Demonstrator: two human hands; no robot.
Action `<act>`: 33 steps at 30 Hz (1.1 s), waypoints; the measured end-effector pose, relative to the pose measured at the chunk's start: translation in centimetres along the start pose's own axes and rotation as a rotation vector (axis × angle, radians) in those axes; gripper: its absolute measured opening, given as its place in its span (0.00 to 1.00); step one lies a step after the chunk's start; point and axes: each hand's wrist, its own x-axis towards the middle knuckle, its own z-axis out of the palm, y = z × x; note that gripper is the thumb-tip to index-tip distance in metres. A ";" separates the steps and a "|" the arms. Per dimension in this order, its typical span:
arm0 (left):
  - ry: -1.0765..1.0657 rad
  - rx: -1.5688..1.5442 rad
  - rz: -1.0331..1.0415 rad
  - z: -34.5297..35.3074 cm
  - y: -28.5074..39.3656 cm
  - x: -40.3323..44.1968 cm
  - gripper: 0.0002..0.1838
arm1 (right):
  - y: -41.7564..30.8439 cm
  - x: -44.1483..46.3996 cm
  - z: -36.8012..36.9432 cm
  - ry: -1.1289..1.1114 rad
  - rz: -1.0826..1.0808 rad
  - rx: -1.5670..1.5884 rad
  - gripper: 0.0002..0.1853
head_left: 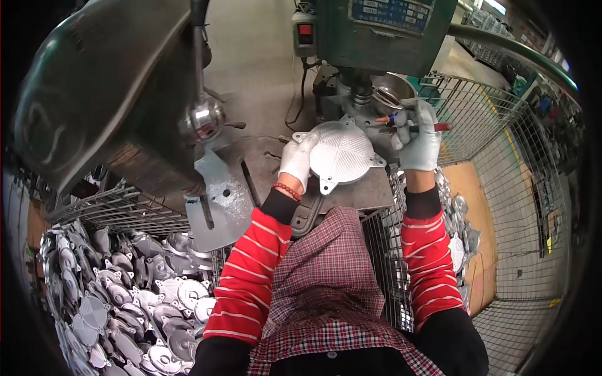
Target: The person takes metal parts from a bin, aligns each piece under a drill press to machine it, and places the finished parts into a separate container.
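Observation:
A round cast-metal cover (pixel 342 153) with a ribbed face and several holed lugs lies on the drill press table, under the spindle (pixel 362 94). My left hand (pixel 297 160), in a white glove, grips its left edge, thumb over the top. My right hand (pixel 419 139), also gloved, is raised to the right of the cover, apart from it. Its fingers are closed around a slim tool with a red handle (pixel 443 126); the tool's kind is unclear. An orange-tipped blue nozzle (pixel 385 119) is close to the right fingertips.
A wire cage (pixel 157 203) at lower left is heaped with similar metal covers (pixel 125 307). Another wire cage (pixel 514 207) stands at right with cardboard (pixel 473 232) inside. Behind the spindle sits a metal bowl (pixel 395 88). A second machine (pixel 106 81) looms at upper left.

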 end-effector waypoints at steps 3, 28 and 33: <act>-0.006 -0.005 -0.032 0.7 -0.3 0.9 0.16 | 1.2 3.0 -1.3 0.066 0.070 0.243 0.18; -0.054 -0.001 0.029 1.2 0.0 0.9 0.17 | -16.0 -6.6 4.5 -0.978 -0.676 0.292 0.32; -0.033 -0.014 0.072 1.3 -0.1 0.5 0.18 | -15.8 -3.4 2.3 -1.419 -0.813 0.215 0.31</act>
